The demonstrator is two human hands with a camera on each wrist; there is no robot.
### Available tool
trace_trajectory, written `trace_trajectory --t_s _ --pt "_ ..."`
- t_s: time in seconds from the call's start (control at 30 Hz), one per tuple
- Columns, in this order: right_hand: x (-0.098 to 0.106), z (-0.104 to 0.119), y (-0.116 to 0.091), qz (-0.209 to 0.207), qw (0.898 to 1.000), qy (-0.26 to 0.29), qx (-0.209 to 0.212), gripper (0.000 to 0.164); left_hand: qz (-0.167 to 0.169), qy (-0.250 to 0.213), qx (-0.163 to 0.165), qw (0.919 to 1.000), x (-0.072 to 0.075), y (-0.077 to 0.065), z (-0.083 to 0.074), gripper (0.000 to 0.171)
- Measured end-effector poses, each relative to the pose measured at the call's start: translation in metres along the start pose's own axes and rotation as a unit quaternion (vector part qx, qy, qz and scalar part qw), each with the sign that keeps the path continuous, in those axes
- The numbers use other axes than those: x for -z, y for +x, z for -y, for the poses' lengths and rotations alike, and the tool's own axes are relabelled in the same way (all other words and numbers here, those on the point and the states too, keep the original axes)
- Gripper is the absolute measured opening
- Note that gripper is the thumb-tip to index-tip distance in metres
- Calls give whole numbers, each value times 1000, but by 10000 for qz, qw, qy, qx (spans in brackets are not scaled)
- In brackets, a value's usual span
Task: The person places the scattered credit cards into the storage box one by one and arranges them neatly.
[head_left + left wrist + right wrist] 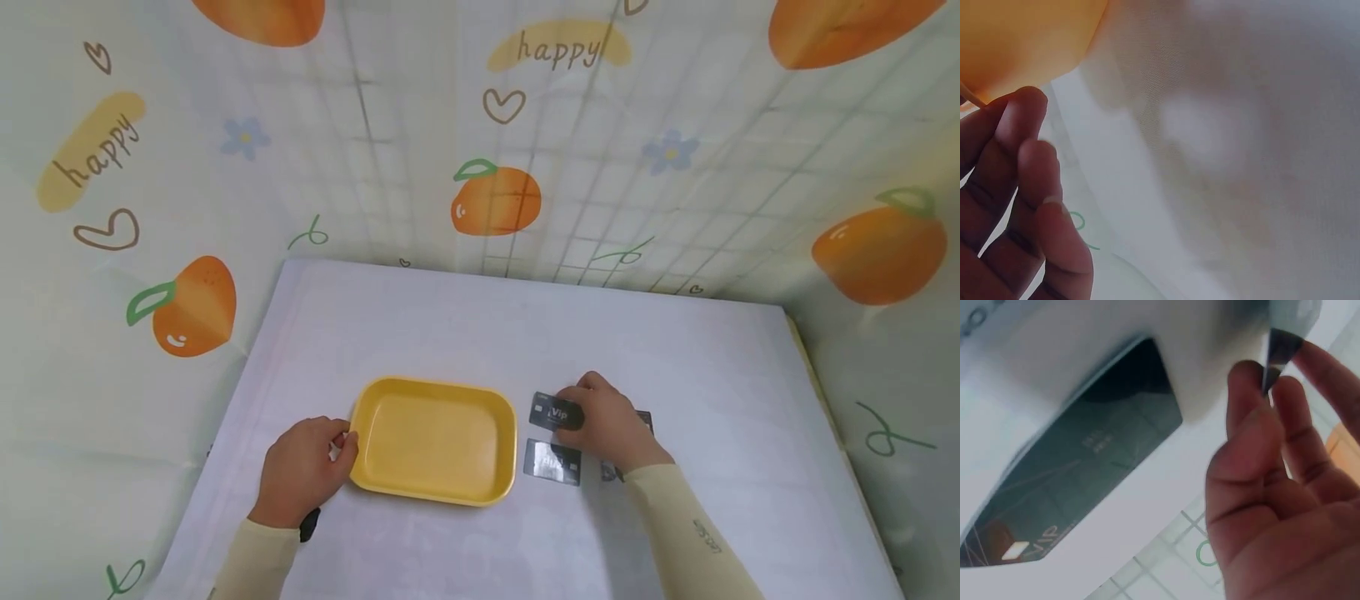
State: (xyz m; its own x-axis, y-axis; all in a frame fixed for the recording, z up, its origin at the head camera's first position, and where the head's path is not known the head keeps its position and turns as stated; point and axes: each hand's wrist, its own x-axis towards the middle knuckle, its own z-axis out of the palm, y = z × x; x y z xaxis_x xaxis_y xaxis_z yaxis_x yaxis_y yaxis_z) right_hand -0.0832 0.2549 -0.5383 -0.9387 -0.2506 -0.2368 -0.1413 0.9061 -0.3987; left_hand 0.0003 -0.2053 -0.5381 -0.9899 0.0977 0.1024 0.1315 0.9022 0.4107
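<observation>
My left hand [303, 467] pinches the left rim of a shallow yellow tray [435, 437]. In the left wrist view, fingertips sit right at the edge of the tray [1029, 37]. My right hand [611, 421] holds a dark card [547, 410] printed "Vip" between thumb and fingers, just right of the tray. Edge-on between those fingers, the held card [1277, 353] shows in the right wrist view. Below it in the head view, a second dark, shiny card [552, 461] lies on the table. A dark VIP card [1097, 437] also lies near my right hand in its wrist view.
Behind and under my right hand, more dark cards [646, 420] lie partly hidden. All of this stands on a white table [480, 325]. A curtain [420, 167] printed with oranges, hearts and "happy" hangs along the table's back and sides.
</observation>
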Motion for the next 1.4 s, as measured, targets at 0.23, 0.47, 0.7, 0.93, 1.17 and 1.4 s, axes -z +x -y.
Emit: trace_trajectory --t_s 0.23,0.47,0.7,0.93,1.17,1.4 --pt "9 -6 1 -117 9998 -151 39 55 -131 -250 -40 9996 -5 3 -4 12" --pt "29 15 -2 -810 9931 -496 695 46 -338 -543 14 9979 -13 4 -7 40" --pt "52 54 4 -1113 9797 -772 1478 42 -822 -462 -279 9951 -29 5 -11 48" --pt "56 97 22 -799 9694 -963 2111 46 -1171 -466 -374 9913 -41 11 -24 46" --pt "43 130 45 -400 9531 -1446 2630 41 -1215 -404 -334 9912 -45 15 -46 45" --pt "30 147 62 -276 9259 -1956 3220 45 -979 -271 13 9948 -52 20 -65 47"
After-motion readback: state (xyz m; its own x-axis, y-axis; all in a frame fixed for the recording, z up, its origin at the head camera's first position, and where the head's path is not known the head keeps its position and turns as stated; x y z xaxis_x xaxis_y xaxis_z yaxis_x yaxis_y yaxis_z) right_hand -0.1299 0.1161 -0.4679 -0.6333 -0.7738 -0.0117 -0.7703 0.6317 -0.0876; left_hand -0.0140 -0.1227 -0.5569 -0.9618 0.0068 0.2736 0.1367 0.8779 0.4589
